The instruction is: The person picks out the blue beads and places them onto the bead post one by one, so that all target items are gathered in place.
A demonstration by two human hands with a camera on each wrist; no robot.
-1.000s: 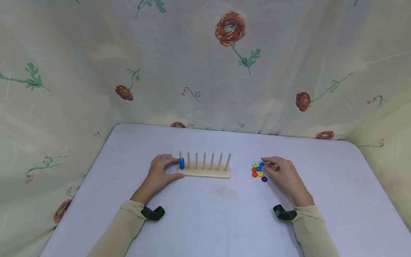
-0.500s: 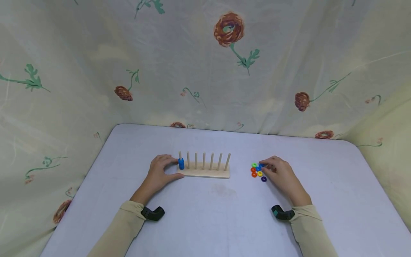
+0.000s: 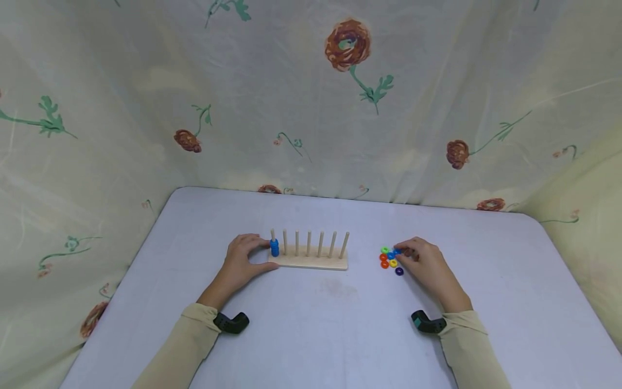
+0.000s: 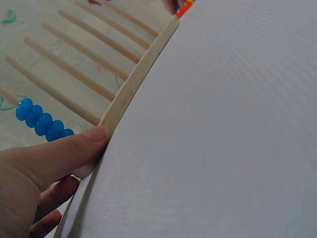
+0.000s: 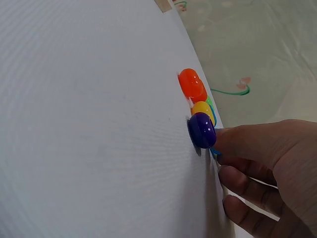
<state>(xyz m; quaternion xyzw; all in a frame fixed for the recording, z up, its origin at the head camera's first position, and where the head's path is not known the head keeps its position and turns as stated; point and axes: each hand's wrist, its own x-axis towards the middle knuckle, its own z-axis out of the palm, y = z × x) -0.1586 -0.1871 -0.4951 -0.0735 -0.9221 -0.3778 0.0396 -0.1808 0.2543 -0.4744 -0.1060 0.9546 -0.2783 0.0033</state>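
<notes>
A wooden peg rack (image 3: 311,262) with a row of upright pegs stands on the table. On its leftmost peg sits a stack of blue rings (image 4: 43,123). My left hand (image 3: 241,257) grips that end of the rack, the thumb (image 4: 96,134) on the base's front edge and the fingers behind. To the right, my right hand (image 3: 425,265) pinches a blue ring (image 3: 397,252) at the edge of a small group of loose rings. Beside it lie another blue ring (image 3: 391,256), a green ring (image 3: 385,250), two orange-red rings (image 3: 383,257), a yellow ring (image 3: 393,263) and a purple ring (image 5: 202,130).
A white cloth covers the table (image 3: 311,329). Behind and at both sides hangs a pale curtain (image 3: 272,75) with a flower print, meeting the table's far edge. Each wrist wears a black camera band (image 3: 232,323).
My right hand has moved slightly left and its fingertips have closed on the blue ring. My left hand and the rack have stayed in place.
</notes>
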